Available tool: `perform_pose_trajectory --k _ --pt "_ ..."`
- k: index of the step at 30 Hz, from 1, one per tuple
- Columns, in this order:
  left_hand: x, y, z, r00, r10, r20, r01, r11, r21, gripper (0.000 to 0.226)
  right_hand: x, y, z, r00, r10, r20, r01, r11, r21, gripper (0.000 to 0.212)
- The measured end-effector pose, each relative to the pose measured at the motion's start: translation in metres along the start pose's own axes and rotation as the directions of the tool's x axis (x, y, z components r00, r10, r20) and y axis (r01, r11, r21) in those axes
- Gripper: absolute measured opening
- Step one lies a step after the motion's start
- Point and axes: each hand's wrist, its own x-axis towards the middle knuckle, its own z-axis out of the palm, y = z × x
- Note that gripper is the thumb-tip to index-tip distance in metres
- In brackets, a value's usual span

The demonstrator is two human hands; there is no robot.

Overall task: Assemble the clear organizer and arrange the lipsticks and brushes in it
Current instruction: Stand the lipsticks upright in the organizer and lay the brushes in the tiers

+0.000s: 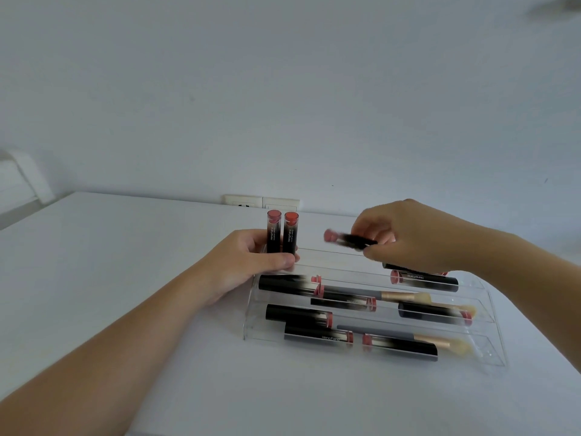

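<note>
Left hand (251, 259) curled, gripping 2 upright lipsticks (282, 231), forearm low across frame; right hand (415, 236) raised, fingers pinching 1 blurred lipstick (349, 239) held sideways.

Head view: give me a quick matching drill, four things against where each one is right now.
Things:
1. two upright lipsticks
2. blurred lipstick
3. front brush
4. wall sockets

Places:
A. front tier of the clear organizer
B. behind the table's far edge
C. pinched in the right hand
D. held in the left hand

Pairs: 1-D, 2-C, 3-A, 4-B
</note>
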Motion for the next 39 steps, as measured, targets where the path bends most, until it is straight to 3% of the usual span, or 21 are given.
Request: perform_pose_trajectory --k 6,9,15,22,28,39 --pt "0.001 -0.002 -0.001 1.000 -0.005 -0.013 0.005 1.000 -0.004 0.039 0.002 -0.002 -0.002 0.994 0.082 -0.078 -0.042 0.908 0.417 0.023" --pt "0.000 -0.001 -0.001 1.000 -0.009 -0.016 0.009 1.000 -0.001 0.040 0.008 -0.006 -0.001 0.993 0.105 -0.060 -0.052 0.817 0.574 0.005" --pt "-0.001 0.000 -0.001 0.997 0.036 -0.068 -0.031 0.997 0.073 0.042 0.017 -0.010 0.005 0.987 0.099 -0.123 -0.033 0.890 0.455 0.009" --pt "0.001 -0.003 -0.004 0.997 0.069 -0.046 -0.064 0.994 0.090 0.042 0.013 -0.021 0.016 0.996 0.004 -0.089 0.040 0.877 0.479 0.052" --pt "0.002 -0.005 -0.004 0.996 0.063 -0.056 -0.055 0.989 0.139 0.041 0.013 -0.028 0.021 0.995 -0.032 -0.090 0.070 0.885 0.460 0.032" --pt "0.003 -0.005 -0.005 0.995 0.090 -0.040 -0.084 0.987 0.140 0.039 0.013 -0.033 0.031 0.989 -0.028 -0.148 0.083 0.923 0.375 0.037"
